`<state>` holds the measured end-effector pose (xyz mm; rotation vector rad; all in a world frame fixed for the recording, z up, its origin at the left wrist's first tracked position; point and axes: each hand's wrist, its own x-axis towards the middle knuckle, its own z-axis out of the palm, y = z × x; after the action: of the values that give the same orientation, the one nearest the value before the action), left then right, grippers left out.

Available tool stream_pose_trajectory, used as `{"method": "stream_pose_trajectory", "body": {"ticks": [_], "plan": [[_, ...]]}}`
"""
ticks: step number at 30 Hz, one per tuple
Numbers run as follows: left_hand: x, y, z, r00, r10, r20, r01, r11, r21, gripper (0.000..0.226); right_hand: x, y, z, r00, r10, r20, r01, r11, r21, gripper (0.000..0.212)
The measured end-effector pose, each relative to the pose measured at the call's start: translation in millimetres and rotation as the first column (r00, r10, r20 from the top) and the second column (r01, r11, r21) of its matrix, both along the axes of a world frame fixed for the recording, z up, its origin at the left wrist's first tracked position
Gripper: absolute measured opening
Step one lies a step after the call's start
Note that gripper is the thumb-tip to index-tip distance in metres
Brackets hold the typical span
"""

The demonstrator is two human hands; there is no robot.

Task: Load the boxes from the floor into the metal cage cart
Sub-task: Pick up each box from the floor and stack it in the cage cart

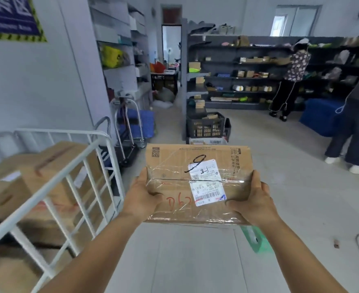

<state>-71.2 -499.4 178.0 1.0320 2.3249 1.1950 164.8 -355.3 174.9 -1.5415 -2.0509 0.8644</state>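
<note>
Taped box [197,182] between both gripping hands [197,199]

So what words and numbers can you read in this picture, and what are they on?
"9": black marker on the box held in both hands.
"8-1": handwritten on the white label on the box.
"D67": red marker on the box's near side; the last figures are uncertain.
Label print, barcode, QR codes and the box's edge print: too small to read.
Blue wall sign: blurred, unreadable.
</note>
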Motion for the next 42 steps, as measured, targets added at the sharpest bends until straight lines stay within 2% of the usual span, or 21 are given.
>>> {"method": "stream_pose_trajectory", "body": {"ticks": [7, 13, 16, 22, 26, 30, 34, 39, 42], "plan": [[-110, -62, 19, 0.984, 0.176, -0.042, -0.174, 0.984, 0.040, 0.087, -140, -20, 15, 0.982, 0.185, -0.036, -0.184, 0.983, 0.029, 0.125], [-176, -115, 30, 0.935, 0.348, -0.073, -0.342, 0.936, 0.085, 0.090, -242, -38, 26, 0.933, 0.357, -0.051, -0.355, 0.933, 0.054, 0.125], [-204, -131, 31, 0.892, 0.443, -0.092, -0.436, 0.896, 0.083, 0.095, -289, -38, 28, 0.900, 0.432, -0.066, -0.428, 0.901, 0.065, 0.124], [-265, -141, 29, 0.826, 0.559, -0.069, -0.550, 0.827, 0.113, 0.093, -391, -28, 33, 0.819, 0.570, -0.062, -0.566, 0.821, 0.073, 0.124], [-304, -141, 31, 0.762, 0.646, -0.055, -0.637, 0.762, 0.117, 0.083, -460, -18, 38, 0.742, 0.669, -0.045, -0.664, 0.742, 0.093, 0.123], [-332, -157, 31, 0.659, 0.751, -0.043, -0.746, 0.660, 0.093, 0.075, -525, -26, 49, 0.636, 0.771, 0.013, -0.768, 0.632, 0.104, 0.122], [-345, -193, 27, 0.528, 0.849, -0.020, -0.846, 0.528, 0.072, 0.071, -584, -62, 50, 0.491, 0.871, 0.027, -0.870, 0.488, 0.078, 0.123], [-355, -260, 15, 0.320, 0.945, -0.066, -0.946, 0.322, 0.026, 0.067, -641, -135, 32, 0.322, 0.944, -0.070, -0.946, 0.324, 0.017, 0.123], [-358, -304, 6, 0.235, 0.970, -0.069, -0.972, 0.235, -0.010, 0.060, -663, -185, 18, 0.244, 0.966, -0.079, -0.970, 0.244, -0.011, 0.119]]}}
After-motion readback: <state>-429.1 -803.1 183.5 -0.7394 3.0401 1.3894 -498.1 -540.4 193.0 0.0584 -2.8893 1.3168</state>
